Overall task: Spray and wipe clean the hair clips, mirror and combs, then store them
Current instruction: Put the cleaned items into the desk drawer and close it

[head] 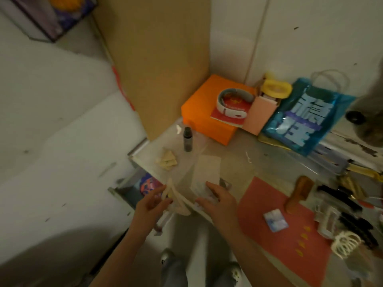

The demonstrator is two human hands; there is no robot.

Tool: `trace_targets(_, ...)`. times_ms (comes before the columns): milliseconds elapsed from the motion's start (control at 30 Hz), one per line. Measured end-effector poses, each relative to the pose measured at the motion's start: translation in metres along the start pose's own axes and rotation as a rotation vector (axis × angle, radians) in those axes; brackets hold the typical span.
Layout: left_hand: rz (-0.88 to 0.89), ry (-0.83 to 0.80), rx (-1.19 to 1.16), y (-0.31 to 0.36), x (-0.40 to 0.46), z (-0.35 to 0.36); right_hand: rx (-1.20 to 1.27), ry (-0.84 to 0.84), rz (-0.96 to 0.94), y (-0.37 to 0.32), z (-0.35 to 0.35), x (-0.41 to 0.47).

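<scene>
A clear plastic bag with pale handles [182, 200] lies at the table's left front edge. My left hand [151, 203] holds its handles and my right hand [216, 200] grips its rim beside a pale sheet [205, 169]. A small dark spray bottle [187, 139] stands upright behind the bag. Cream triangular clips [167, 160] lie left of the bottle. To the right, a wooden comb [300, 191], black hair clips [339, 198], a white claw clip [345, 244] and a folded blue-white cloth [275, 221] rest on or near a red mat [269, 235].
An orange box [199, 112] with a red booklet and headband stands at the back. A pink box [260, 113] and a blue printed bag [304, 119] sit to its right. A tall cardboard sheet [157, 65] leans at the back left. An open drawer [132, 190] shows below the table edge.
</scene>
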State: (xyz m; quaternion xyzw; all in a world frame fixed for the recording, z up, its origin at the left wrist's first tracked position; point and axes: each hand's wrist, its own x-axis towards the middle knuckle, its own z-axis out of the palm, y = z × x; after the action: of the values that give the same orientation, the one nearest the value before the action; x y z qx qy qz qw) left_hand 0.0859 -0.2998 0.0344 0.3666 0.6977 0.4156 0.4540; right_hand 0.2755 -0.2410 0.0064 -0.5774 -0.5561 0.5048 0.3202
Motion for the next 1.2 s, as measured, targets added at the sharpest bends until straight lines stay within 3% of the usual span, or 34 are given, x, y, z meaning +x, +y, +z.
trace_targets(133, -0.039, 0.052, 0.003, -0.022, 0.005, -0.058, -0.147, -0.034, -0.051, -0.017, 0.062, 0.002)
trace_targets(433, -0.232, 0.100, -0.085, -0.084, 0.021, -0.138, -0.198, -0.147, -0.039, -0.011, 0.167, 0.019)
trace_targets(800, -0.404, 0.269, -0.213, -0.139, 0.037, -0.154, -0.333, -0.238, 0.002, 0.039, 0.247, 0.071)
trace_targets(1200, -0.423, 0.411, -0.319, -0.190, 0.075, -0.140, -0.428, -0.304, -0.047, 0.122, 0.314, 0.133)
